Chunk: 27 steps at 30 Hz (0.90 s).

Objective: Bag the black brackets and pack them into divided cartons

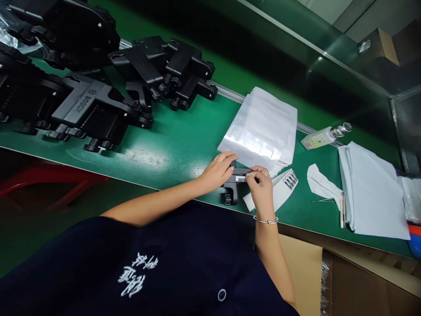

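Observation:
A black plastic part (233, 186) lies at the front edge of the green table, with a small white label (240, 178) on its upper face. My left hand (217, 172) rests on the left end of the part, its fingers stretched toward it. At the other end my right hand (261, 186) is pinched at the right end of the label, thumb and forefinger together. Partly under my right wrist lies a white backing sheet (283, 191) bearing several black-and-white labels.
Clear plastic bags (263, 123) are stacked just behind my hands. Black assemblies (88, 105) crowd the table's left. To the right are a bottle (320, 137), a crumpled white cloth (322, 182) and a pile of white sheets (375, 193). A red stool (52, 180) stands below.

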Each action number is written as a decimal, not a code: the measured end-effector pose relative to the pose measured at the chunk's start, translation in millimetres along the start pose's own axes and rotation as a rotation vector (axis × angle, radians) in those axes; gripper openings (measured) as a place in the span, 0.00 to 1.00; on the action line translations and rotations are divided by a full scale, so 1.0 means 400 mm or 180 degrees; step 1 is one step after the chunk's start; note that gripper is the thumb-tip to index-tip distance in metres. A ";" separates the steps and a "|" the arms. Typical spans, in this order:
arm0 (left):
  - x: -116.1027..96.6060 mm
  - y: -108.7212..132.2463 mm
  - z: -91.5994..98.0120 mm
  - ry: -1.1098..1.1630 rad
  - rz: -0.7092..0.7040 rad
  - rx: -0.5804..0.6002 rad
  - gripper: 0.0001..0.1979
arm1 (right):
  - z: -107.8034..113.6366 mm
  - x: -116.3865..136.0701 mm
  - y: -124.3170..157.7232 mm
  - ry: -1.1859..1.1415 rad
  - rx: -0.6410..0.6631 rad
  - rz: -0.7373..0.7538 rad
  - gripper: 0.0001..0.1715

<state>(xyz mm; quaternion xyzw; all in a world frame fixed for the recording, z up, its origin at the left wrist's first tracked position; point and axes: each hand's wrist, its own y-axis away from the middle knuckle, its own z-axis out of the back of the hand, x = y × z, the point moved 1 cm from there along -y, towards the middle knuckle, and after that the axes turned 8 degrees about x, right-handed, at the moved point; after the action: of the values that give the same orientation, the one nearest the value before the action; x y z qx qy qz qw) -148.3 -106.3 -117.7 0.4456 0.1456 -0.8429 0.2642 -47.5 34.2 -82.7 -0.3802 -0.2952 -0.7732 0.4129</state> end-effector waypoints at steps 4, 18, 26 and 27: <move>-0.001 0.001 0.001 -0.0005 0.0021 0.0008 0.21 | 0.000 0.000 -0.001 -0.0010 0.0003 -0.0024 0.10; -0.001 0.001 0.003 -0.0010 -0.0005 0.0007 0.21 | 0.006 -0.001 -0.003 -0.0220 0.0038 -0.0090 0.11; -0.002 0.002 0.003 -0.0034 0.0002 0.0003 0.21 | 0.004 0.001 -0.004 -0.0117 0.0016 -0.0058 0.11; -0.002 0.002 0.003 -0.0032 0.0003 0.0005 0.21 | 0.003 0.002 -0.004 -0.0091 0.0019 -0.0058 0.11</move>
<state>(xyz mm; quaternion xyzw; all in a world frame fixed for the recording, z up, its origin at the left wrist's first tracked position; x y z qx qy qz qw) -148.3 -107.2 -116.3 0.4416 0.1434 -0.8451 0.2649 -48.7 35.5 -81.6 -0.3873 -0.3068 -0.7705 0.4027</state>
